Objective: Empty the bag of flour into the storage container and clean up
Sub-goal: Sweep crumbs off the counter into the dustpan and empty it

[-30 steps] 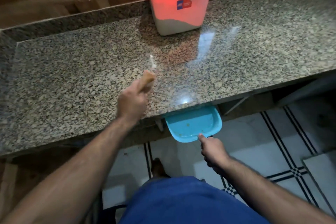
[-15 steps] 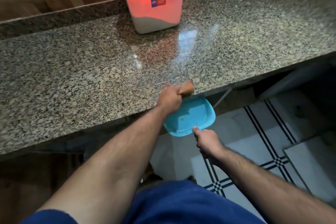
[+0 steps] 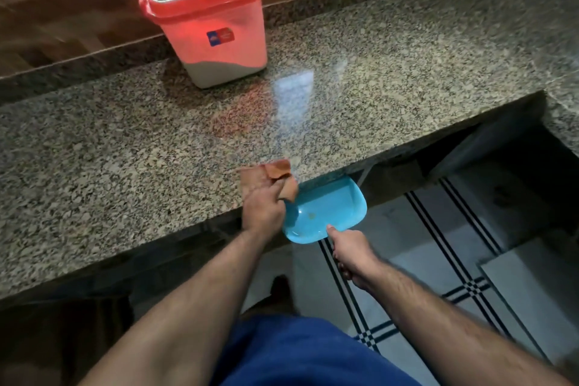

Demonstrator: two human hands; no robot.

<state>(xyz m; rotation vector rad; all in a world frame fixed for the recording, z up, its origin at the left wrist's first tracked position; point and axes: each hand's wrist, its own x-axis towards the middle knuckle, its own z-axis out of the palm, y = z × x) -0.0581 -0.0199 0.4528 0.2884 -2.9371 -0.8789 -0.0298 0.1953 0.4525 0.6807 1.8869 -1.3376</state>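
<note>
The storage container [image 3: 216,37], clear with a shut red lid and flour in its lower part, stands at the back of the granite counter [image 3: 109,147]. My left hand [image 3: 263,207] is shut on a brown cloth [image 3: 279,171] at the counter's front edge. Just below that edge, my right hand [image 3: 352,255] grips the handle of a blue dustpan [image 3: 326,213], held level under the cloth. A few small crumbs lie in the pan. No flour bag is in view.
A wooden wall strip [image 3: 62,25] runs behind the counter. Under the counter is dark open space [image 3: 501,166]. The floor has white tiles with black striped lines [image 3: 454,260]. My blue shorts [image 3: 297,354] fill the bottom of the view.
My left hand swept the cloth from the middle of the counter to its front edge, right over the dustpan. The right hand kept the dustpan under the edge.
</note>
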